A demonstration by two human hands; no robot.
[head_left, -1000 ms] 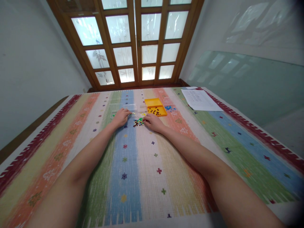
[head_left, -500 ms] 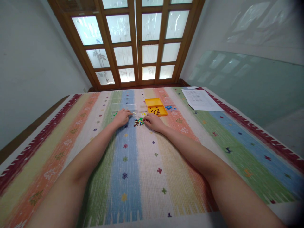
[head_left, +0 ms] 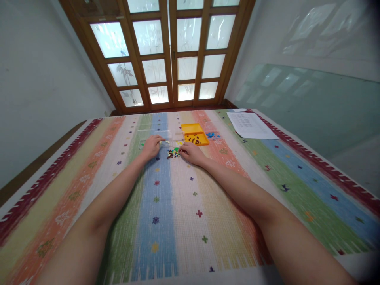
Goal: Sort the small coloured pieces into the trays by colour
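A pile of small mixed-colour pieces (head_left: 172, 153), brown, green and white among them, lies on the striped cloth. My right hand (head_left: 192, 152) rests at its right edge with the fingers curled together; anything between the fingertips is hidden. My left hand (head_left: 151, 146) is over a clear plastic box (head_left: 141, 141), its fingers reaching right and appearing apart. Pale small pieces (head_left: 166, 142) lie by those fingertips. Green bits show in the box left of the hand. Yellow pieces (head_left: 178, 143) sit in a clear box between my hands.
An open orange case (head_left: 192, 128) with brown pieces (head_left: 194, 139) stands beyond my right hand. Right of it, blue pieces (head_left: 212, 135) lie in a clear box. Printed paper (head_left: 251, 125) is at the far right of the table. Wooden glazed doors (head_left: 172, 55) stand behind.
My left hand has shifted slightly left and its fingertips have lifted a little, uncovering more pale pieces. My right hand has hardly moved at the pile.
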